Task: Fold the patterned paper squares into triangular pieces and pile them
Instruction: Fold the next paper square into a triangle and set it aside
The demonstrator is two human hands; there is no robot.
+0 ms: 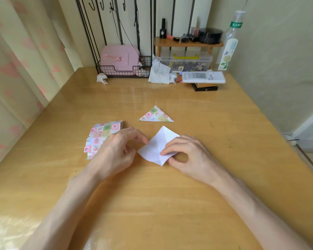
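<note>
On surface [197,109]: right hand [186,154] fingers pinch sheet [156,147] near corner; left hand [119,147] fingers loose, touching its left edge; triangle [156,116] beyond, stack [101,136] left.

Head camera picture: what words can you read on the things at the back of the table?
"东方树": on the green neck band of the clear plastic bottle; a further character curves out of sight.
The bottle's white main label: too small to read.
Print on the flat white box: blurred, unreadable.

Glossy wooden table [170,204], matt paper square [154,148], black metal wire basket [123,72], clear plastic bottle [229,44]
</note>
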